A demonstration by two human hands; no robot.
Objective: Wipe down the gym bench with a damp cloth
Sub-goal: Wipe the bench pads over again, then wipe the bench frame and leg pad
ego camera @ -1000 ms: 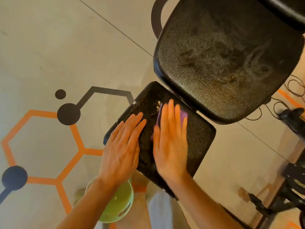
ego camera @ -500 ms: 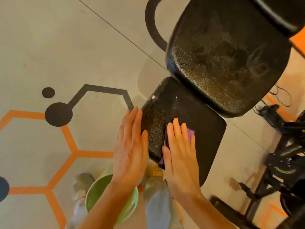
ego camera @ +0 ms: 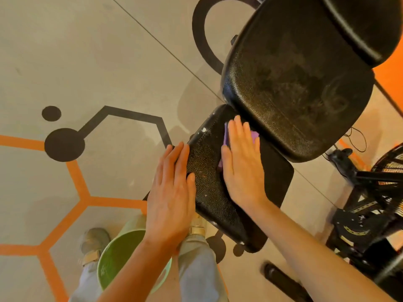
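The gym bench has a small black seat pad [ego camera: 272, 177] and a larger black back pad [ego camera: 294, 83] with dull smears on it. My right hand [ego camera: 242, 164] lies flat with straight fingers on a purple cloth [ego camera: 254, 134], pressing it onto the seat pad near the gap below the back pad. Most of the cloth is hidden under the hand. My left hand [ego camera: 172, 188] rests flat, fingers straight, along the seat pad's left edge.
A green bucket [ego camera: 113, 264] stands on the floor under my left forearm, between my feet. Black machine frames, a fan-like wheel [ego camera: 390, 164] and loose cables [ego camera: 357, 136] crowd the right side. The floor to the left carries orange and black hexagon markings.
My right hand has pushed the cloth forward up the seat pad toward the back pad. My left hand stays on the pad's left edge. The view has shifted.
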